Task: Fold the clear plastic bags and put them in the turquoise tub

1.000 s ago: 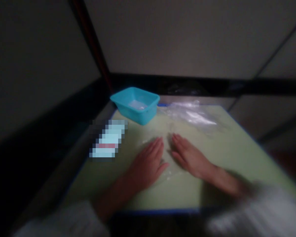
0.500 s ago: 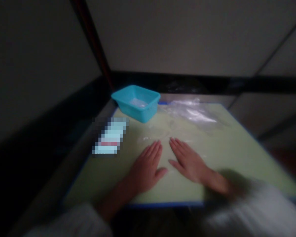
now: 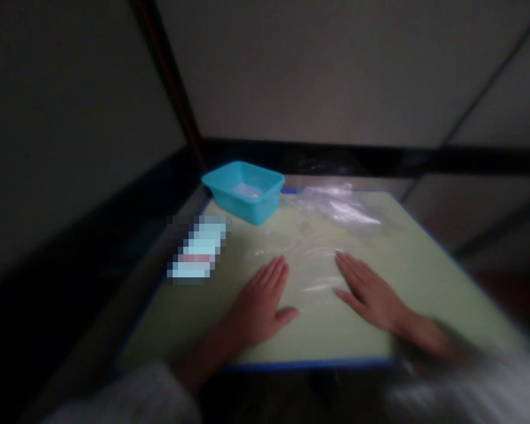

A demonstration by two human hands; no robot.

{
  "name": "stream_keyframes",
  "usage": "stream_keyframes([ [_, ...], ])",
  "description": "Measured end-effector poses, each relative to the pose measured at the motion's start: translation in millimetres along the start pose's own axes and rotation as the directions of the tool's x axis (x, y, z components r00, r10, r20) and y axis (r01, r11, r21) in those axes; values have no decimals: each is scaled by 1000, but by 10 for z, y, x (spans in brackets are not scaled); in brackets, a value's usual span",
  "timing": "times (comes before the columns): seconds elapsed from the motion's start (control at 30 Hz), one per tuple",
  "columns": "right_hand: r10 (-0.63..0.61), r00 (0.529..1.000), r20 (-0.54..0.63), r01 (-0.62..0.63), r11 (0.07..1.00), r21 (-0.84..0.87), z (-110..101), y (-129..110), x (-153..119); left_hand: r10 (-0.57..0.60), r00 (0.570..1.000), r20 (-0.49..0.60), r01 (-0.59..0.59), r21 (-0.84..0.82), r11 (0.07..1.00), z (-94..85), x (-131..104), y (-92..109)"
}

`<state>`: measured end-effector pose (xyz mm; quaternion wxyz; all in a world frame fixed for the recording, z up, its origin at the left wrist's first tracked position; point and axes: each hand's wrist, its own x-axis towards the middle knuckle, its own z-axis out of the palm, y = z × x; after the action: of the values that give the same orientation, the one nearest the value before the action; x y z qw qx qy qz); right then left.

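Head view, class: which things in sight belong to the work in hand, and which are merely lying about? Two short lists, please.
In use, it seems:
left hand, open, palm down
right hand, open, palm down
clear plastic film between them
table beneath

Apparently lying about, untouched:
blue basin
clear plastic heap near the far edge
pixelated panel, contents unreadable

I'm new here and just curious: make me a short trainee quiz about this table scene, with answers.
1. True or false: the left hand is clenched into a fist.
2. What colour is the tub near the far edge of the table? A) red B) turquoise C) black
3. Fill in: between the left hand and the right hand, light glints on clear ____.

Key: 1 false, its fingers are extended; 2 B; 3 plastic.
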<state>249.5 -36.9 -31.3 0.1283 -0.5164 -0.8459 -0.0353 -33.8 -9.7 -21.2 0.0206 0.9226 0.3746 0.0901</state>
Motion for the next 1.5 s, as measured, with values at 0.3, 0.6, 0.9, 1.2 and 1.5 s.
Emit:
stream_keyframes([
  [0.3, -144, 983, 113, 127, 981, 149, -227, 138, 2, -78, 990, 119, 76, 21, 997, -275, -110, 341],
  [0.6, 77, 997, -28, -66, 955, 289, -261, 161, 826, 110, 983, 147, -105, -46, 993, -387, 582, -290],
  [0.9, 24, 998, -50, -12, 972, 235, 193, 66, 911, 68, 997, 32, -67, -32, 997, 41, 566, -641],
  [1.2, -87, 995, 45, 73, 963, 259, 85, 71, 919, 1, 996, 86, 13, -171, 985, -50, 537, -611],
  [1.5, -178, 979, 97, 147, 953, 263, 21, 20, 969, -92, 996, 7, 89, -322, 943, -40, 639, -608],
])
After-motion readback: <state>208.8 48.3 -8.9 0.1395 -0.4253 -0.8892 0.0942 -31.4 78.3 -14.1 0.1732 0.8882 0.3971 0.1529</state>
